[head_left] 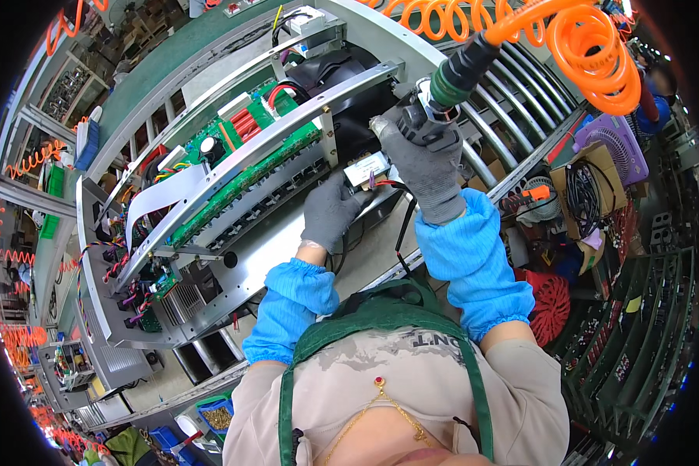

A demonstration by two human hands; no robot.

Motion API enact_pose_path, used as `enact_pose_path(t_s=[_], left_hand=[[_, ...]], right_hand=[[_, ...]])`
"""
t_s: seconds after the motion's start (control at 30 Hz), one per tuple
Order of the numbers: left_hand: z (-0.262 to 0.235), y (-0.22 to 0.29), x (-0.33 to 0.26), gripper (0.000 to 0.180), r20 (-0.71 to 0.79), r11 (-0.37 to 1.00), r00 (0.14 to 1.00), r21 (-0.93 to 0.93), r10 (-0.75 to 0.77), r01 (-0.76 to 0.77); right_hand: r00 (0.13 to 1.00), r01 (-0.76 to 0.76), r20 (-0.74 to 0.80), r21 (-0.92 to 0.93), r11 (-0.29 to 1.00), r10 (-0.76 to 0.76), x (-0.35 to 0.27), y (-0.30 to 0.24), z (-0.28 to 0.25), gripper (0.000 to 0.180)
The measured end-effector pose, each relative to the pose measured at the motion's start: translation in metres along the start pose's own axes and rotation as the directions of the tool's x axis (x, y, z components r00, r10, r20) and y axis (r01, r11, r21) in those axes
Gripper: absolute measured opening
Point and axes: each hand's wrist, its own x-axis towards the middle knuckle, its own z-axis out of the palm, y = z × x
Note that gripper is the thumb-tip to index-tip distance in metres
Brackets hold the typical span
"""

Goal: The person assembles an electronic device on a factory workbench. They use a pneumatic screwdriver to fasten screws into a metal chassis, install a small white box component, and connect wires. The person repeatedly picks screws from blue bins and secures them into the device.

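My right hand (pixel 431 167), in a grey glove, is wrapped round a pneumatic screwdriver (pixel 452 81) with a green and black body. Its tip is hidden by the hand. My left hand (pixel 330 211), also gloved, is closed with its fingertips at the edge of a small white-labelled box (pixel 367 168) with red and black wires. The box sits at the near right end of an open metal chassis (pixel 210 299). Inside the chassis lie a green circuit board (pixel 245 140), a grey ribbon cable (pixel 159 200) and coloured wires.
An orange coiled air hose (pixel 594 58) runs from the screwdriver along the top. Metal rollers (pixel 520 93) lie beyond my right hand. To the right stand a purple fan (pixel 617 144), a carton of black cables (pixel 590 190) and racks of small parts (pixel 637 349). A blue screw bin (pixel 216 415) is at lower left.
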Motion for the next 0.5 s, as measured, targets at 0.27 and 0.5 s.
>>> enact_pose_path(t_s=[0.27,0.5], left_hand=[[-0.005,0.002,-0.001,0.039,0.031,1.0,0.999,-0.021,0.017,-0.016],[0.003,-0.012,-0.002,0.035,-0.027,0.995,0.995,0.0,0.096,-0.096]], right_hand=[[0.994,-0.078,0.071,-0.013,0.997,0.079,0.006,-0.006,0.0,0.011],[0.967,-0.189,0.177,0.022,0.982,0.182,0.012,-0.01,0.003,0.029]])
